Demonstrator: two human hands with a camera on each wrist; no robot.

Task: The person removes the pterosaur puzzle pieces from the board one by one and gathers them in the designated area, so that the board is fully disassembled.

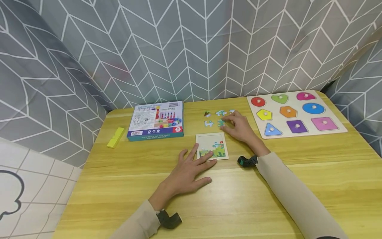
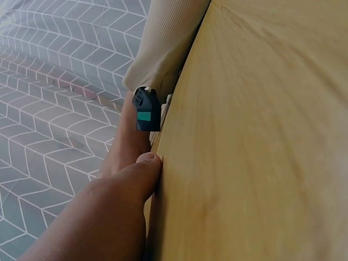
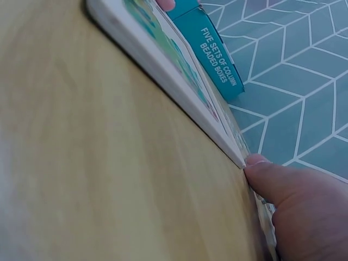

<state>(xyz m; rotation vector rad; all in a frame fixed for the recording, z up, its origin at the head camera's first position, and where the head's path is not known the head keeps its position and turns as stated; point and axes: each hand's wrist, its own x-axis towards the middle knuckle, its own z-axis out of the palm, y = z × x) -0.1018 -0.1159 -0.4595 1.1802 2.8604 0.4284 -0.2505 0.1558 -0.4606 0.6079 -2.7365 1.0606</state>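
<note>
In the head view, a small square jigsaw tray point(image 1: 208, 137) lies on the table, its lower part and right side partly filled with green pieces. My left hand point(image 1: 188, 171) rests with spread fingers on the tray's lower left part. Beyond the tray, my right hand point(image 1: 237, 126) has thumb and index finger at either side of a jigsaw piece point(image 1: 221, 122), pinching it at the table. Other loose pieces lie close by: a blue-and-white piece point(image 1: 209, 123), a dark green piece point(image 1: 207, 114) and a green piece point(image 1: 221, 113). Another is partly covered by the right fingers.
A boxed beaded toy point(image 1: 156, 121) stands at the back left, with a yellow block point(image 1: 115, 137) beside it. On the right lies a board of knobbed shapes point(image 1: 280, 121). A patterned grey curtain point(image 1: 191, 49) hangs behind the wooden table point(image 1: 238, 205).
</note>
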